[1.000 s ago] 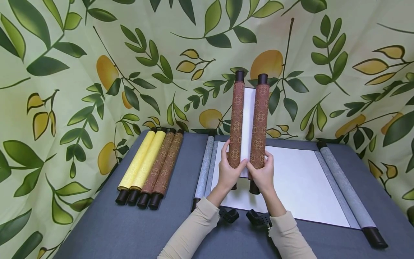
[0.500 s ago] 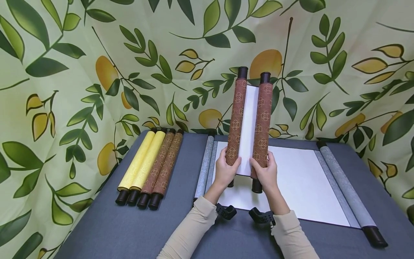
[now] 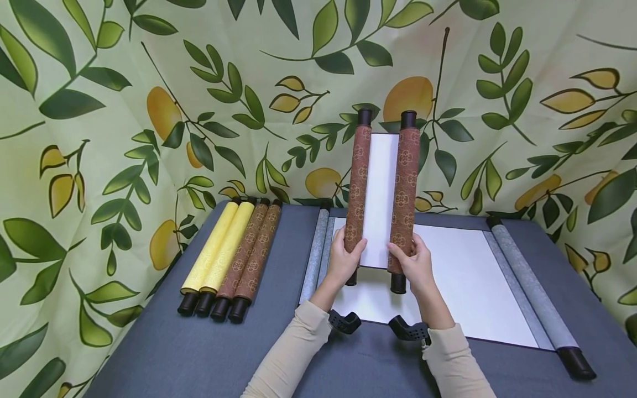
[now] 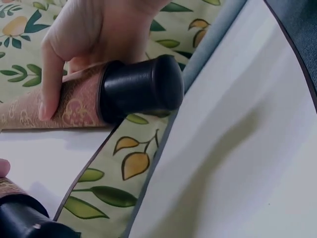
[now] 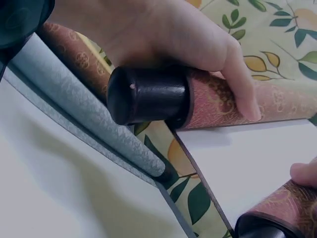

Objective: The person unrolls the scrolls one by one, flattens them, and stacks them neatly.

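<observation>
The left hand (image 3: 343, 264) and right hand (image 3: 418, 267) are each gripping one roller of a brown patterned scroll (image 3: 380, 204), holding it partly open above a grey scroll (image 3: 463, 287) lying unrolled toward the right edge of the tabletop (image 3: 199, 356), with yellow rolls (image 3: 230, 249) and brown rolls (image 3: 257, 254) lying together near the far left corner.

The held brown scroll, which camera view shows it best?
The head view: the brown scroll shows nearly whole, both rollers and the sheet between them. Each wrist view crops it to its near ends and part of the sheet.
</observation>
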`<state>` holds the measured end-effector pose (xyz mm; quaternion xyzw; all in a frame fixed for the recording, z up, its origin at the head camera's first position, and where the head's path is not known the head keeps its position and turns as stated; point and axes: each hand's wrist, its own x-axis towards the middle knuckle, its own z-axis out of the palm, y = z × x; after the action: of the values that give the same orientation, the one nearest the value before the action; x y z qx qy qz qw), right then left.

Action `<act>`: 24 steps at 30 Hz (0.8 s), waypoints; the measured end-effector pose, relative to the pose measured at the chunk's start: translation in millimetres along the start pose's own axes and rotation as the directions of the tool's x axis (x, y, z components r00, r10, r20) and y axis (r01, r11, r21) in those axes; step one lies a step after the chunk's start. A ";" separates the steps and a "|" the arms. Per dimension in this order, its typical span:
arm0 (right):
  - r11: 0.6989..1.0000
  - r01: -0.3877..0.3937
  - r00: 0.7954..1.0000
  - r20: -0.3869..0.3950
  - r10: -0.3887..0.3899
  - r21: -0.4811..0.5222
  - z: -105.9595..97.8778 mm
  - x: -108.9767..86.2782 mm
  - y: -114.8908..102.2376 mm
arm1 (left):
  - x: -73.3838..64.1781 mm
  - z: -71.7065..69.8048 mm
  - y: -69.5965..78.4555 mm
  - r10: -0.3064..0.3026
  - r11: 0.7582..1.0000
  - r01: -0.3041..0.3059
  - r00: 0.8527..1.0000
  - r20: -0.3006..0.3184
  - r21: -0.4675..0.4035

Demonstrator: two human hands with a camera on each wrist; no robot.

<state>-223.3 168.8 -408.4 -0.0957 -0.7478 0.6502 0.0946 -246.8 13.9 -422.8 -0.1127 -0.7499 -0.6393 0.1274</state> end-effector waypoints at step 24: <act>0.995 0.029 0.989 -0.140 -0.043 -0.099 -1.9 2.7 7.6 | -8.4 10.2 -4.9 0.008 1.000 -0.008 1.000 -0.006 -0.011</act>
<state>-225.3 172.4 -415.7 -0.1326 -0.7712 0.6032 0.1544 -241.0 23.1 -431.7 -0.1144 -0.7455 -0.6433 0.1315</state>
